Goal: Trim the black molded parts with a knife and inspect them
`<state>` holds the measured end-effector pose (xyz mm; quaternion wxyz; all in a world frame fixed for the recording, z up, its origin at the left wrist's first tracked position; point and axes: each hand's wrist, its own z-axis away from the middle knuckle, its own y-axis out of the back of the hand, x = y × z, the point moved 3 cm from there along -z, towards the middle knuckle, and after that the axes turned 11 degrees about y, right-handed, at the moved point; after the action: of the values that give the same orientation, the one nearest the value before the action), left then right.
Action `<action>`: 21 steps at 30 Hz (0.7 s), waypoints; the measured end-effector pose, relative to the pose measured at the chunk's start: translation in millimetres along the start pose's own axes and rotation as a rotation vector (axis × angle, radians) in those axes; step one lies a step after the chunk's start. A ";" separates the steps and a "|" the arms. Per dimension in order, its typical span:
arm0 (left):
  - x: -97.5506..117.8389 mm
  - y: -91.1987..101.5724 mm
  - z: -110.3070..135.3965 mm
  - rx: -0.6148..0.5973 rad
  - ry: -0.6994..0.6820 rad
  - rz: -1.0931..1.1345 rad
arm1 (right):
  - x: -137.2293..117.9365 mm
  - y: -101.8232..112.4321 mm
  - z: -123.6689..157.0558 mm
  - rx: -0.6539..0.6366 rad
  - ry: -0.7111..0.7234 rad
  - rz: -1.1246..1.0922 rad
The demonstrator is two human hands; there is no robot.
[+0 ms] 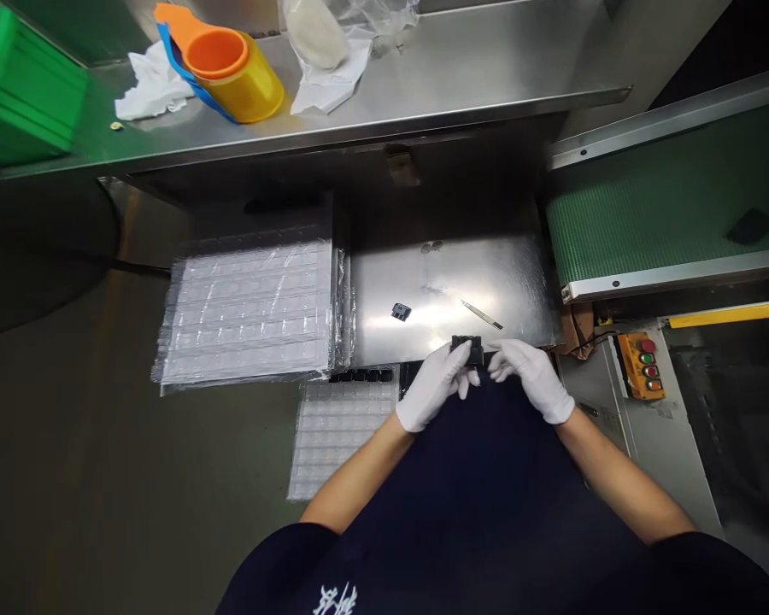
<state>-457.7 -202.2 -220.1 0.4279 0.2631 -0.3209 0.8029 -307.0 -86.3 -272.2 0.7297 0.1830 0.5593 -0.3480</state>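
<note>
My left hand [432, 386] and my right hand [529, 377], both in white gloves, meet over the front edge of a steel plate [449, 295]. Between their fingertips is a small black plastic component [466, 348], gripped from both sides. A second black component [401, 312] lies on the plate, left of my hands. Beyond my right fingertips lies a slim metal strip with a dark tip [482, 314]. Near my left wrist, black parts [362, 376] sit in a row in a clear blister tray [337, 436].
A stack of clear blister trays [249, 312] lies left of the plate. On the right run a green conveyor belt [666, 201] and a yellow button box [641, 366]. Above, a steel shelf [461, 77] holds a yellow-orange cup, white cloth and a green crate.
</note>
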 end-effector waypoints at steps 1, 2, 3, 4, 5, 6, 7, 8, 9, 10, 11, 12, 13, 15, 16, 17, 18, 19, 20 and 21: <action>2.9 -3.6 0.4 0.068 -0.037 -0.114 | -18.0 -15.6 4.5 -0.081 0.040 0.019; 5.9 -6.7 0.8 0.145 -0.083 -0.234 | -32.6 -27.4 8.2 -0.118 0.066 0.039; 9.0 -9.3 1.5 0.229 -0.130 -0.355 | -43.7 -35.5 11.0 -0.121 0.074 0.049; 11.8 -11.5 2.5 0.316 -0.177 -0.472 | -51.7 -40.3 13.1 -0.102 0.075 0.050; 14.5 -13.4 3.9 0.401 -0.223 -0.581 | -57.3 -42.7 14.7 -0.078 0.077 0.040; 16.8 -15.3 5.7 0.472 -0.271 -0.671 | -61.1 -43.8 16.2 -0.062 0.082 0.019; 18.8 -17.1 7.9 0.524 -0.321 -0.737 | -63.5 -44.3 17.6 -0.061 0.088 -0.010; 20.3 -19.1 10.3 0.549 -0.371 -0.777 | -64.9 -44.8 19.2 -0.075 0.092 -0.046; 21.4 -21.0 12.7 0.549 -0.417 -0.798 | -65.4 -45.5 20.8 -0.099 0.092 -0.093; 22.2 -22.8 15.1 0.527 -0.454 -0.804 | -65.4 -46.5 22.6 -0.128 0.087 -0.149; 23.0 -24.2 17.5 0.493 -0.479 -0.802 | -64.8 -47.5 24.4 -0.156 0.079 -0.209; 23.9 -25.0 19.9 0.460 -0.494 -0.793 | -63.9 -48.5 26.1 -0.185 0.071 -0.270; 25.2 -24.9 22.6 0.431 -0.499 -0.777 | -63.0 -49.2 27.6 -0.214 0.070 -0.327; 28.8 -22.9 28.6 0.351 -0.490 -0.690 | -61.8 -49.5 30.0 -0.278 0.086 -0.414; 30.7 -21.5 32.0 0.291 -0.475 -0.625 | -61.6 -48.8 30.9 -0.312 0.095 -0.442; 32.7 -20.2 35.6 0.226 -0.455 -0.562 | -61.9 -47.7 31.5 -0.343 0.100 -0.461; 34.3 -19.3 39.2 0.166 -0.431 -0.520 | -62.6 -46.0 31.8 -0.360 0.104 -0.465; 35.7 -18.9 42.7 0.125 -0.412 -0.517 | -63.9 -43.9 31.8 -0.365 0.108 -0.449; 36.8 -18.6 45.8 0.119 -0.402 -0.551 | -65.7 -41.8 31.4 -0.364 0.115 -0.407; 37.3 -18.5 48.0 0.146 -0.396 -0.606 | -68.0 -40.0 30.8 -0.361 0.123 -0.339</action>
<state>-453.3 -210.5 -157.3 0.5561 0.5263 -0.2467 0.5940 -323.2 -113.5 -193.7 0.6464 -0.0259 0.6786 -0.3480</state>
